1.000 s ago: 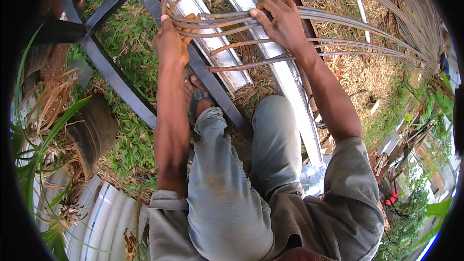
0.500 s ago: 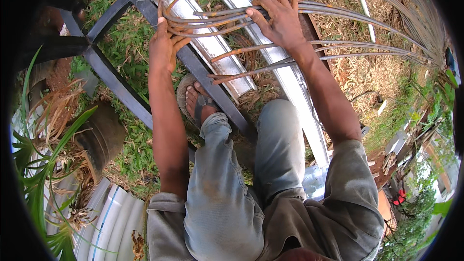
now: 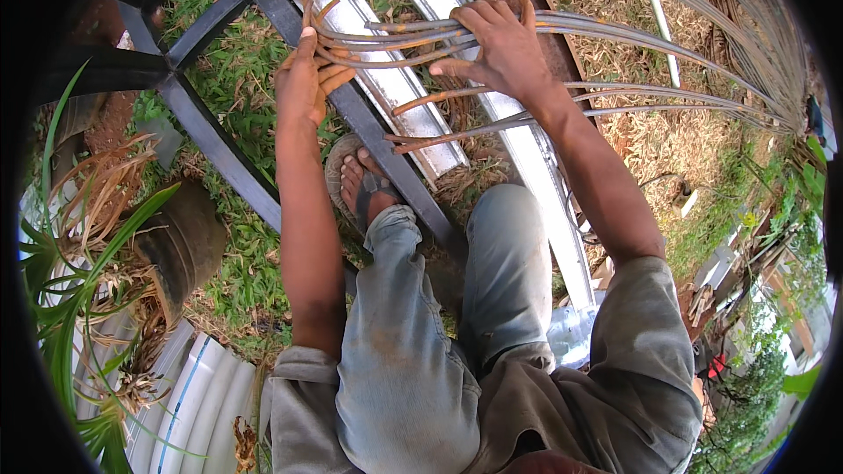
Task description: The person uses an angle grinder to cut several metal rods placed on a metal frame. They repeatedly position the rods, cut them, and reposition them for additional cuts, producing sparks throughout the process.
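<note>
Several thin steel rods (image 3: 386, 38) with rusty, hooked ends run across the view ahead of me. My left hand (image 3: 303, 83) is closed round them just below the hooks, thumb up along the metal. Over the same rods farther right lies my right hand (image 3: 505, 48). Its thumb stands apart from its fingers, which rest across the top rods rather than wrapping them. Nearer to me, a few separate rods (image 3: 439, 96) with rusty tips lie untouched by either hand.
Dark metal framework (image 3: 215, 136) stands at the left, and white metal channels (image 3: 439, 154) pass under the rods. The rods' far ends gather into a bundle (image 3: 786, 79) at the right. A potted plant (image 3: 66, 316) and grey-white pipes (image 3: 189, 395) sit at the lower left.
My right thumb has swung away from the rods and the fingers have loosened. My left hand keeps its grip. The whole scene has shifted slightly in the picture.
</note>
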`<control>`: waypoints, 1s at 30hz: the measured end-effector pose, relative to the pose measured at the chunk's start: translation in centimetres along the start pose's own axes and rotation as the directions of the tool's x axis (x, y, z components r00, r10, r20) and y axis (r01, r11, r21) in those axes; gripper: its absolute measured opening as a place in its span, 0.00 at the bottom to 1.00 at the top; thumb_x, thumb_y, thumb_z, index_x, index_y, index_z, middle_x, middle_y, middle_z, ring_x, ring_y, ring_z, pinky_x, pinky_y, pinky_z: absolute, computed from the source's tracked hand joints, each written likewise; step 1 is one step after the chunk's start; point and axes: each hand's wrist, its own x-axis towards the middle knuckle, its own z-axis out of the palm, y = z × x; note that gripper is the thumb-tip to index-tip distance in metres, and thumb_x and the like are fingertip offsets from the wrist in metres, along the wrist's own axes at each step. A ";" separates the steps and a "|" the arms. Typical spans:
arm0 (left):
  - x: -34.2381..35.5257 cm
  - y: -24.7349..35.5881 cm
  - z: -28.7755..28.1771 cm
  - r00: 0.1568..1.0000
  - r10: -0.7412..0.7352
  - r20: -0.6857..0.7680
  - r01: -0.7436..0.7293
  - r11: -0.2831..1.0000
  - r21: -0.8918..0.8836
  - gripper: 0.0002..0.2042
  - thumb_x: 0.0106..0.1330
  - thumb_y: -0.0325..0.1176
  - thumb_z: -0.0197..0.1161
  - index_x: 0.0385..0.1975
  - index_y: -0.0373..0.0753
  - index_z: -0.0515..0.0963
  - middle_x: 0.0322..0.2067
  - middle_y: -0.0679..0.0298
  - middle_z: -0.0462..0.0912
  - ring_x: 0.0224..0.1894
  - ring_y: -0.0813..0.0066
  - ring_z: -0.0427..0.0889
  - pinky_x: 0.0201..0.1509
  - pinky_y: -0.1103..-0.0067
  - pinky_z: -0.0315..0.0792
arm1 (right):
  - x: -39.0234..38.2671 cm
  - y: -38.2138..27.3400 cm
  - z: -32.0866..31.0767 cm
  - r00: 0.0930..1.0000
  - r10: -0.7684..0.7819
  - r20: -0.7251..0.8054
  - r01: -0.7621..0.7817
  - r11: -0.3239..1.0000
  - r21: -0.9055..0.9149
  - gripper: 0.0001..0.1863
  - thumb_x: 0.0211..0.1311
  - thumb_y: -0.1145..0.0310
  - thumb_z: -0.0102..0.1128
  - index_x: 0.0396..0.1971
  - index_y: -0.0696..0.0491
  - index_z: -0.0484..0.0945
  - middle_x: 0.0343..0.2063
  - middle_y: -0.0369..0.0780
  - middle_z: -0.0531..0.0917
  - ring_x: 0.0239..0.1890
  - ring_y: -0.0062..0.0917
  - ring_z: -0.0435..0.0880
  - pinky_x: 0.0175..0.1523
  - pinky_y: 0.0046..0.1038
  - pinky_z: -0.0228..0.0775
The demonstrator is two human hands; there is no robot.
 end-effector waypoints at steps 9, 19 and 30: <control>0.4 -0.7 -0.5 0.996 -0.025 0.085 0.032 0.997 -0.072 0.30 0.74 0.55 0.52 0.54 0.27 0.70 0.47 0.44 0.78 0.50 0.49 0.83 0.57 0.60 0.77 | 0.9 -2.5 0.2 0.967 0.218 0.132 -0.229 0.971 0.071 0.38 0.62 0.27 0.43 0.52 0.44 0.82 0.44 0.40 0.82 0.60 0.34 0.73 0.68 0.68 0.41; -2.0 0.1 -1.3 0.995 0.091 -0.045 -0.094 0.993 -0.075 0.41 0.73 0.62 0.44 0.61 0.20 0.63 0.53 0.39 0.75 0.56 0.49 0.80 0.64 0.61 0.72 | -0.2 -2.8 1.7 0.976 0.217 0.013 -0.218 0.976 0.015 0.36 0.61 0.28 0.45 0.52 0.41 0.82 0.44 0.38 0.81 0.56 0.34 0.73 0.68 0.64 0.44; -0.5 -1.0 1.6 0.967 0.187 0.173 -0.164 0.976 -0.142 0.36 0.68 0.49 0.65 0.63 0.24 0.62 0.54 0.40 0.75 0.54 0.54 0.80 0.59 0.64 0.76 | 0.5 -2.4 0.7 0.964 0.201 0.173 -0.205 0.979 0.007 0.38 0.62 0.27 0.43 0.55 0.43 0.80 0.47 0.41 0.80 0.59 0.38 0.72 0.67 0.61 0.47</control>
